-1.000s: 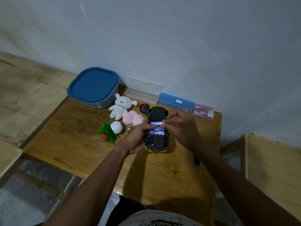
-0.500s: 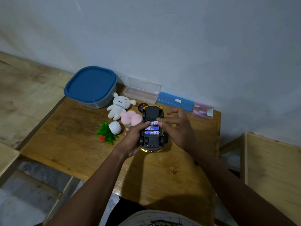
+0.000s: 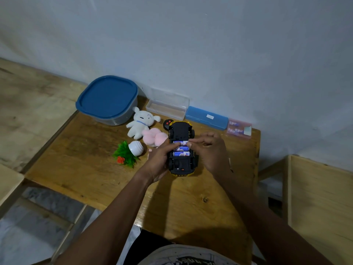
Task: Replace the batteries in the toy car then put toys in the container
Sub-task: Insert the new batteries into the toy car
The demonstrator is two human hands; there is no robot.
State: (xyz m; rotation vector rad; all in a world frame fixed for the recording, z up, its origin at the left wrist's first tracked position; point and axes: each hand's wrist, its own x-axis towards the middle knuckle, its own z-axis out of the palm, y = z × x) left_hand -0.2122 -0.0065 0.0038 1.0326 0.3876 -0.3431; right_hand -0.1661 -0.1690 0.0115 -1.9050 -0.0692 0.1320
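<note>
Head view: the car (image 3: 181,131) lies belly-up mid-table. My left hand (image 3: 159,159) grips its side and my right hand (image 3: 210,150) pinches the top battery (image 3: 182,143). I'd press that end down level. The container (image 3: 107,98) sits at ten o'clock.

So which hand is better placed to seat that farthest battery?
Right hand: its fingertips pinch the farthest blue-and-white battery, while the left hand grips the upturned yellow-and-black toy car steady.

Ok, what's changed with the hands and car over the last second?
The right hand drew back rightward, now pinching the top battery; the left hand moved its thumb onto it. The toy car stays upside down in the left hand; white plush unmoved.
</note>
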